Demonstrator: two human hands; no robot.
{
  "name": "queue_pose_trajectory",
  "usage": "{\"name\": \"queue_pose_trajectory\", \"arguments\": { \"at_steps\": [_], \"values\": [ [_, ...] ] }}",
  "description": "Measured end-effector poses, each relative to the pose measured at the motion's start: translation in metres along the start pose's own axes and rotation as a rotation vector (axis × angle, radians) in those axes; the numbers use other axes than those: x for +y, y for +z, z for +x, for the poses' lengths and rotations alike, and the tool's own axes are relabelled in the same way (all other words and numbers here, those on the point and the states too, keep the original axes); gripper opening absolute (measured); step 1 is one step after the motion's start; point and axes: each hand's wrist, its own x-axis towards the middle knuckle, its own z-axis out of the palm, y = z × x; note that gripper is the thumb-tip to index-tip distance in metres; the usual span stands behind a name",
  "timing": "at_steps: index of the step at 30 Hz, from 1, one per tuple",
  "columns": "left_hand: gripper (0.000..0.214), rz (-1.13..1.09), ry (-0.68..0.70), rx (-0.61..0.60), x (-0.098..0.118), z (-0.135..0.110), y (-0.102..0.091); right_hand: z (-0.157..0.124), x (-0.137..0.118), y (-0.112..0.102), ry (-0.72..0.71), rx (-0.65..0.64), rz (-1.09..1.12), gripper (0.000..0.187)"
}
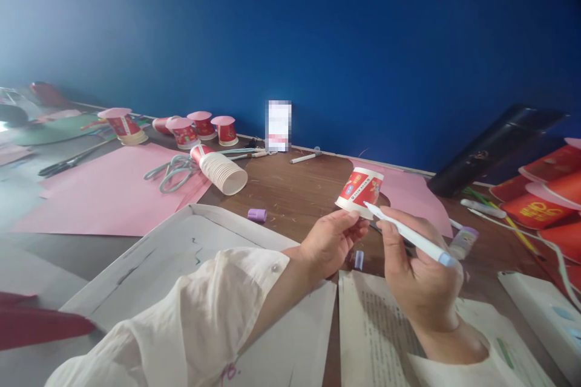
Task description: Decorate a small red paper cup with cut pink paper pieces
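A red and white paper cup [360, 188] is upside down in my left hand [329, 240], whose fingers pinch its rim from below. My right hand [422, 266] is closed around a white marker [415, 239] with a light blue end. The marker's tip touches or nearly touches the printed side of the cup; I cannot tell which. Below the cup a small pale blue pen cap [359, 260] lies on the brown table [285, 184]. A purple cap [257, 215] lies further left.
A stack of paper cups [222, 170] lies beside a coiled grey cord [175, 170] on pink paper [109, 187]. Several cups with pink discs [200, 116] stand along the blue wall. White sheets [190, 248] and a printed page [365, 320] lie nearest me. Red cups [535, 211] and a black cylinder [485, 148] are right.
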Motion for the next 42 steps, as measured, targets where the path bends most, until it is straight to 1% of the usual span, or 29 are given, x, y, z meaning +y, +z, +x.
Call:
{"name": "queue_pose_trajectory", "arguments": {
  "at_steps": [14,29,33,39,42],
  "values": [
    [0.009,0.038,-0.003,0.001,-0.0003,0.0010,0.0004,-0.0007,0.0013,0.0021,-0.017,-0.008,0.010,0.026],
    [0.007,0.050,-0.017,0.012,0.0020,0.0003,0.0024,-0.0013,0.0003,0.0016,0.008,-0.015,-0.010,0.023],
    [0.010,0.042,-0.027,0.020,0.0021,0.0004,0.0026,-0.0009,0.0004,0.0023,0.008,-0.013,-0.024,0.021],
    [0.006,0.037,-0.021,0.002,0.0012,0.0015,0.0011,0.0001,0.0027,0.0018,-0.052,0.006,-0.040,0.019],
    [0.007,0.041,-0.026,0.006,0.0008,0.0015,0.0012,0.0003,0.0029,0.0014,-0.044,0.004,-0.035,0.018]
  ]
}}
